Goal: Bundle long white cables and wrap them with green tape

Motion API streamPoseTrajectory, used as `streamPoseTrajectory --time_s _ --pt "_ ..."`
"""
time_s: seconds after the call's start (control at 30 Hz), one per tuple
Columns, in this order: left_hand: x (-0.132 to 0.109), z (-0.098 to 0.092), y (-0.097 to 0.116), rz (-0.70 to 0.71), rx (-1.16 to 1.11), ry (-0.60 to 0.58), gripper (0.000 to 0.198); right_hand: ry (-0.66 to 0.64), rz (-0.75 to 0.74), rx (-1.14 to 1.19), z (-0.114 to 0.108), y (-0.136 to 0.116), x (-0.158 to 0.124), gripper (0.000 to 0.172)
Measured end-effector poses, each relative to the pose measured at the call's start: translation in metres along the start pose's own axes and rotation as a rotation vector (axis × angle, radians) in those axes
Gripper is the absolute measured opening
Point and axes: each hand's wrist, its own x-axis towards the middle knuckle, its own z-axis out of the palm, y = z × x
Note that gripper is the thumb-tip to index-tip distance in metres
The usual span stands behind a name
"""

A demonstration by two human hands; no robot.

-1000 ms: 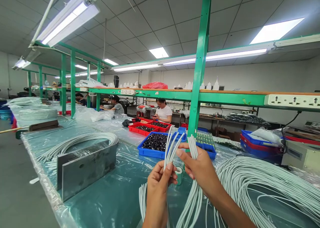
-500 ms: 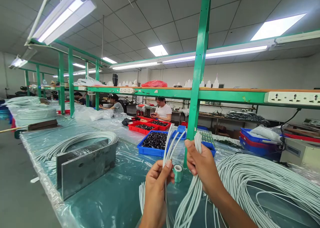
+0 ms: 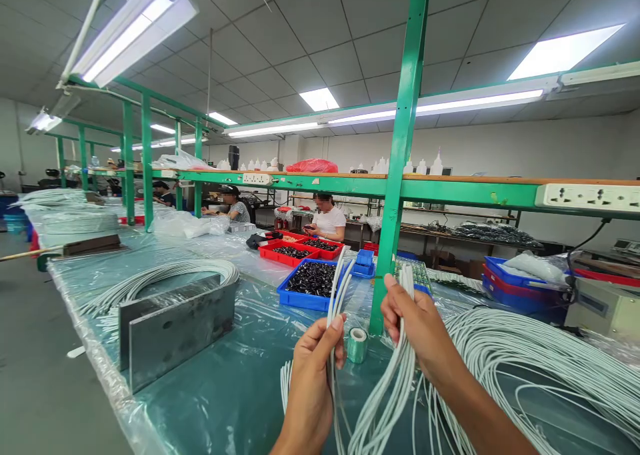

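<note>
Left hand (image 3: 311, 378): thumb and fingers pinch a few thin, pale-white flexible cables (image 3: 336, 300); ends project above the fingertips, lengths run below. Right hand (image 3: 414, 322): fingers closed around a thicker bundle of pale-white cables (image 3: 391, 390), tips standing above the fist, remainder drooping beneath. Just beyond, between hands: green cylindrical tape roll (image 3: 357, 352), upright. Farther: blue rectangular plastic tray (image 3: 303, 300) of glossy black parts; then red plastic trays (image 3: 283, 260).

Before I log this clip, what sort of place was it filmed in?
Most likely a factory assembly workshop: a long, plastic-covered workbench bears coils of pale cable, and a blue tray on it holds many small black parts.
</note>
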Motion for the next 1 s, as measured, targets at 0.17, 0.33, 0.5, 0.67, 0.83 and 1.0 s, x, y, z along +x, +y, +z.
streamPoseTrajectory --time_s 0.17,0.33,0.5,0.67,0.83,1.0 --pt "-0.002 0.004 -0.002 -0.021 0.039 -0.060 0.030 -0.156 0.061 0.022 0.006 -0.007 -0.001 0.042" --pt "-0.003 0.003 -0.003 -0.021 0.049 -0.063 0.030 -0.189 0.031 0.002 0.015 -0.006 -0.002 0.044" --pt "-0.001 0.000 -0.003 -0.032 0.021 0.002 0.032 -0.026 -0.063 -0.031 0.013 0.003 0.000 0.045" --pt "-0.001 0.000 -0.004 0.008 0.048 -0.007 0.033 0.030 -0.093 0.040 0.011 0.002 -0.001 0.053" --pt "-0.001 0.000 -0.006 0.016 0.118 -0.054 0.030 -0.088 -0.101 0.131 0.021 -0.006 -0.006 0.046" --pt "-0.003 -0.001 -0.006 -0.035 0.058 -0.037 0.028 0.088 -0.106 0.088 0.019 -0.003 -0.006 0.047"
